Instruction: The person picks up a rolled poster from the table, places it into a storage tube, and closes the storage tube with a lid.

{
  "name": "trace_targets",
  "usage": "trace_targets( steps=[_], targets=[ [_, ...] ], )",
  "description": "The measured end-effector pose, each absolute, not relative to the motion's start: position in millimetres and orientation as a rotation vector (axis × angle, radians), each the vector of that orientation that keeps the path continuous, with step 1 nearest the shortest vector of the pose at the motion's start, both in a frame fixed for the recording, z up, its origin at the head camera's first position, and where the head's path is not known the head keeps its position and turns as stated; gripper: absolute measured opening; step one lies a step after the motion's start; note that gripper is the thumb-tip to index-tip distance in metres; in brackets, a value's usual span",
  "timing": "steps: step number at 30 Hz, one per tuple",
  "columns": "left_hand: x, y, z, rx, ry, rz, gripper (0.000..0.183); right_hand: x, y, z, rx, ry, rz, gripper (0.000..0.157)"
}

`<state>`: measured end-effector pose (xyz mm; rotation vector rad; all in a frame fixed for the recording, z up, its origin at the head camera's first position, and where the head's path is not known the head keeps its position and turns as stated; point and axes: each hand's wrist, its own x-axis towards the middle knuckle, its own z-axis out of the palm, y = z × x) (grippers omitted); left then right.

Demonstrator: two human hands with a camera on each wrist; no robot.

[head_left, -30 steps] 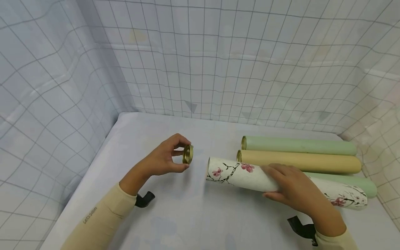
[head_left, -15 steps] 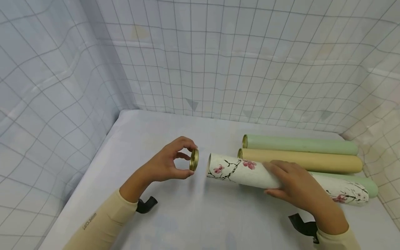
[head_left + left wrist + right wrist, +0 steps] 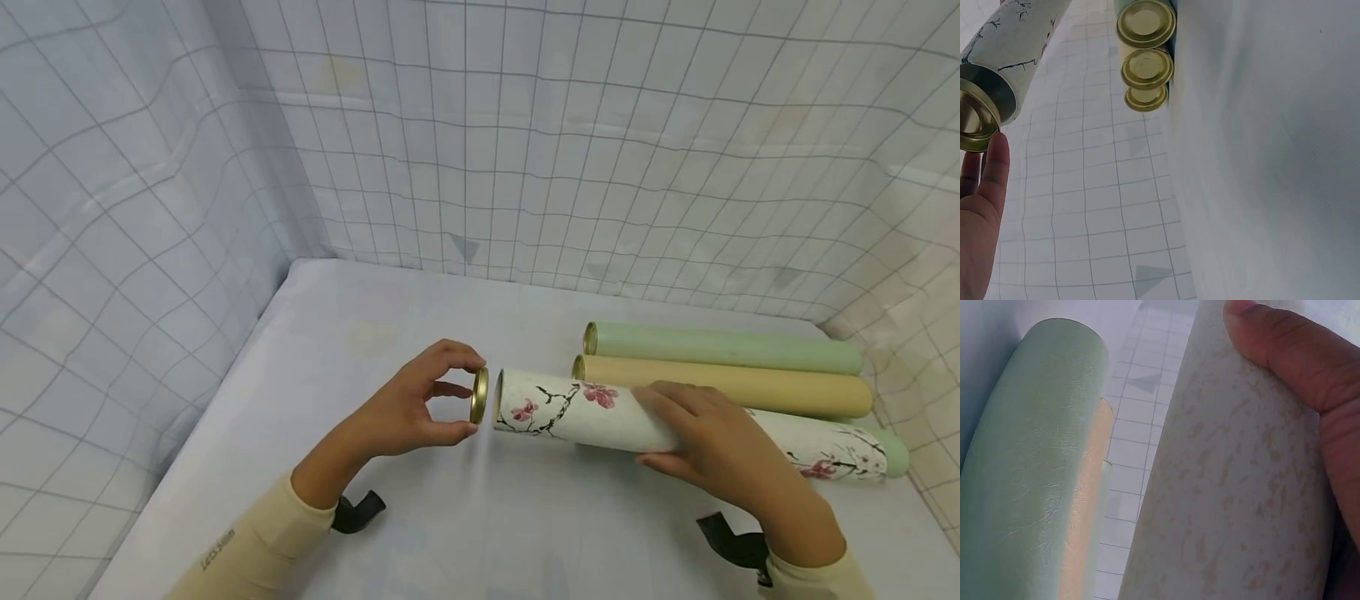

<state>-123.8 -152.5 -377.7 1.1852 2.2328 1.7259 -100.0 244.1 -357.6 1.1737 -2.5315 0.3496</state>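
My left hand (image 3: 408, 404) pinches a round gold metal lid (image 3: 479, 396) upright between thumb and fingers. The lid stands close to the open left end of a white cardboard tube (image 3: 555, 410) printed with pink blossoms and dark branches. My right hand (image 3: 712, 446) grips that tube around its middle from above. In the left wrist view the lid (image 3: 975, 119) overlaps the tube's dark hollow mouth (image 3: 997, 94). The right wrist view shows the thumb (image 3: 1291, 344) lying along the speckled tube (image 3: 1229, 475).
Behind the flowered tube lie a yellow tube (image 3: 720, 386) and a pale green tube (image 3: 720, 346), both with gold lids at their left ends. Another green tube (image 3: 896, 452) lies mostly hidden under the flowered one. Gridded white cloth (image 3: 480, 150) walls the white table (image 3: 375, 308).
My left hand has moved right and slightly toward me, bringing the lid close to the tube's open end. The lid has turned more edge-on. My right hand keeps its grip on the tube.
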Motion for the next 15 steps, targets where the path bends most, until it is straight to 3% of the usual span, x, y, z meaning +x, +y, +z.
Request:
trace_targets(
  steps=[15],
  targets=[
    [-105,-150,-384,1.206,2.187,1.761,0.07,-95,238,-355,1.224,-2.482,0.325,0.071]
  ],
)
